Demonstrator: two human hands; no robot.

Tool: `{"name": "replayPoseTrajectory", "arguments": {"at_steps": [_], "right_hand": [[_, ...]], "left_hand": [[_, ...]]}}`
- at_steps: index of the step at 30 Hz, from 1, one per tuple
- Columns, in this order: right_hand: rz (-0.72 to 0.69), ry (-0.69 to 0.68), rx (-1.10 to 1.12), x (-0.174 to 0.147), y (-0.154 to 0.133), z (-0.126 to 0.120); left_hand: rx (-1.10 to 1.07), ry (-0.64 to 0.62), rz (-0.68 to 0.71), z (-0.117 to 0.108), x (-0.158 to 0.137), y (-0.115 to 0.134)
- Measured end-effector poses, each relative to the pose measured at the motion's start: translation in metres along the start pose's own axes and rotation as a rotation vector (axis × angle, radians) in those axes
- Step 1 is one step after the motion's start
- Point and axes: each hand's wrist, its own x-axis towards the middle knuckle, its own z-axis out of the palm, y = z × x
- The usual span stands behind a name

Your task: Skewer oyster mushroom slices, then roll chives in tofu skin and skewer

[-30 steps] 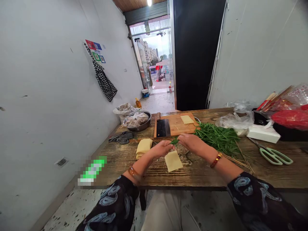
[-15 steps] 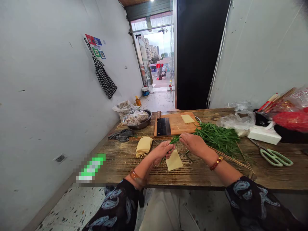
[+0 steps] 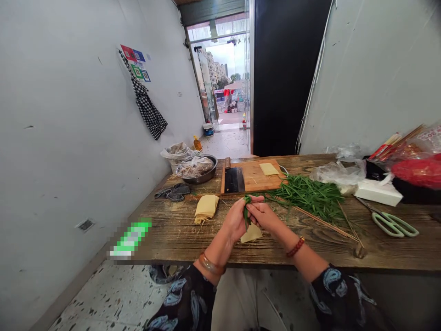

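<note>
My left hand [image 3: 235, 219] and my right hand [image 3: 262, 214] meet above the near part of the table, both closed on a small bunch of green leaves [image 3: 246, 209], which look like chives. The bunch is folded over, its ends hanging between my fingers. Below them lies a single tofu sheet [image 3: 251, 233], partly covered by my hands. A stack of tofu sheets [image 3: 206, 208] sits to the left. The pile of chives [image 3: 310, 195] spreads to the right, with thin wooden skewers [image 3: 324, 223] along its near side.
Behind my hands, a cutting board [image 3: 257, 184] bears a cleaver [image 3: 234, 179] and another tofu sheet [image 3: 268, 169]. A metal bowl [image 3: 206, 176] with a bagged load stands back left beside a grey cloth [image 3: 173, 192]. Scissors [image 3: 394, 224] and a tissue box [image 3: 379, 192] lie right.
My right hand has moved left and nearer to me, joining my left hand. The chives, stretched between the hands before, are now bent over and bunched.
</note>
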Motion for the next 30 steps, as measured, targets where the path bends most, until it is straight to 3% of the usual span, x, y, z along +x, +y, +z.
{"name": "replayPoseTrajectory", "arguments": {"at_steps": [6,9,12,14,17,19,24,30], "right_hand": [[-0.02,-0.067,0.128,-0.012,0.006,0.007],[-0.072,-0.088,0.081,-0.021,0.009,-0.009],[-0.105,0.056,0.014,-0.026,0.005,-0.035],[-0.199,0.106,-0.044,-0.026,-0.003,-0.046],[-0.48,0.028,-0.231,-0.024,-0.014,-0.046],[-0.566,0.002,-0.321,-0.024,-0.015,-0.04],[-0.539,0.084,-0.462,-0.031,-0.009,-0.03],[-0.483,0.164,-0.603,-0.04,-0.01,-0.031]], "left_hand": [[0.036,-0.038,0.023,-0.002,-0.006,0.011],[0.098,0.014,0.052,-0.012,-0.005,0.016],[0.221,-0.026,-0.066,-0.022,-0.006,0.017],[0.302,-0.085,-0.175,-0.024,-0.007,0.016],[0.342,-0.117,-0.271,-0.021,-0.011,0.016],[0.288,-0.135,-0.315,-0.018,-0.013,0.02],[0.143,-0.185,-0.4,-0.018,-0.019,0.031],[0.346,-0.222,-0.276,-0.027,-0.023,0.027]]}}
